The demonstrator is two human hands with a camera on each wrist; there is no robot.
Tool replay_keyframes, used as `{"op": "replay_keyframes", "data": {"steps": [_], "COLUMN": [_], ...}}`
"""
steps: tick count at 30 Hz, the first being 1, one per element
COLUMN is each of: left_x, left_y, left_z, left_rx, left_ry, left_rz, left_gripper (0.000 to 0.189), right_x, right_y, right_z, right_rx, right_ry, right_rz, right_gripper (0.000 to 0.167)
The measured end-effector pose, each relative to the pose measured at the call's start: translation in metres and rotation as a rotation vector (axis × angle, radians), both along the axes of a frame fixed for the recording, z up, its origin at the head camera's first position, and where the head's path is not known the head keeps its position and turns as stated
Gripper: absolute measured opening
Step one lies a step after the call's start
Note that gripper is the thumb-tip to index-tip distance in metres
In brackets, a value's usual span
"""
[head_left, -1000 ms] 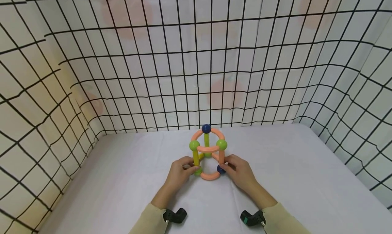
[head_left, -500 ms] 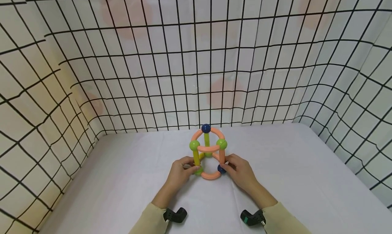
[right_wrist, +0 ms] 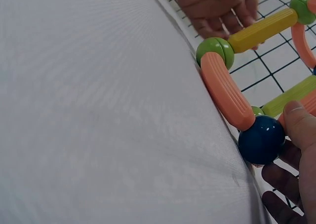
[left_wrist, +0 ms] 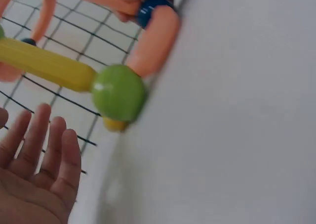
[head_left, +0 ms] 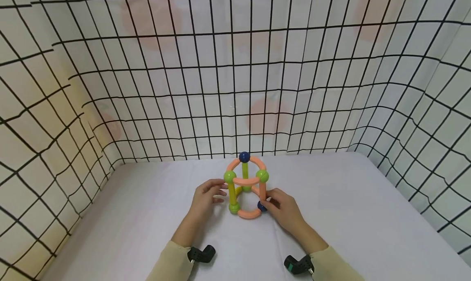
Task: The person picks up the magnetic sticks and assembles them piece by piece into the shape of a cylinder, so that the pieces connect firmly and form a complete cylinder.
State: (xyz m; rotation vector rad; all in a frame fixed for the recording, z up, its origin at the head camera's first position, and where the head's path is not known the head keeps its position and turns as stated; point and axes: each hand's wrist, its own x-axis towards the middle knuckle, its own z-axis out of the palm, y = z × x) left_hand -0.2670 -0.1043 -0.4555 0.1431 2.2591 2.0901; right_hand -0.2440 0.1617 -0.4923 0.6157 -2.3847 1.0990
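Note:
A ball-and-rod toy frame stands upright on the white cloth in the head view, with curved orange rods [head_left: 246, 182] in a top and a bottom ring. Green balls [head_left: 229, 176] and dark blue balls [head_left: 244, 157] join the pieces. My right hand [head_left: 286, 209] pinches the upright orange rod [head_left: 263, 190] at the front right, just above a lower dark blue ball [right_wrist: 261, 140]. My left hand [head_left: 204, 197] is beside the upright yellow rod [left_wrist: 47, 64], fingers extended and apart from it in the left wrist view. Fingers partly hide the lower blue ball in the head view.
White cloth [head_left: 147, 215] covers the table. A black grid on pale walls [head_left: 206, 109] encloses the back and both sides. Black wrist-worn devices [head_left: 201, 254] sit at both sleeves.
My left hand has let go of the frame's lower left corner and moved left and up, its fingers spreading. My right hand keeps its hold. The head view has shifted slightly.

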Motion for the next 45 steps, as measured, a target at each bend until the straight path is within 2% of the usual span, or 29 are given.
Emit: {"op": "replay_keyframes", "data": {"steps": [3, 6, 9, 13, 18, 23, 26, 34, 45], "left_x": [-0.007, -0.018, -0.031, -0.046, -0.056, -0.060, -0.061, -0.061, -0.062], "left_y": [0.002, 0.007, 0.011, 0.015, 0.022, 0.028, 0.029, 0.030, 0.031], "left_z": [0.015, 0.031, 0.048, 0.067, 0.084, 0.091, 0.094, 0.094, 0.093], "left_rx": [0.080, 0.094, 0.083, 0.010, -0.140, -0.214, -0.235, -0.236, -0.214], "left_ry": [-0.091, -0.156, -0.183, -0.201, -0.196, -0.194, -0.196, -0.190, -0.148], "left_rz": [0.018, -0.008, -0.023, -0.048, -0.094, -0.140, -0.148, -0.138, -0.083], "left_gripper": [0.035, 0.040, 0.041, 0.044, 0.040, 0.036, 0.036, 0.035, 0.028], "right_x": [0.001, 0.002, 0.003, 0.003, 0.002, 0.001, 0.001, 0.002, 0.002], "right_y": [0.001, 0.003, 0.004, 0.005, 0.006, 0.004, 0.003, 0.000, 0.000], "right_z": [-0.001, -0.001, 0.000, 0.000, -0.001, -0.001, -0.001, 0.000, -0.001], "right_rx": [0.007, 0.011, 0.008, 0.010, 0.012, 0.016, 0.018, 0.009, 0.016], "right_ry": [-0.007, -0.005, -0.003, -0.006, -0.008, -0.003, -0.010, -0.034, -0.005], "right_rz": [-0.015, -0.032, -0.029, -0.018, -0.018, -0.016, -0.017, -0.011, -0.007], "right_gripper": [0.015, 0.015, 0.014, 0.014, 0.013, 0.013, 0.013, 0.012, 0.014]}}
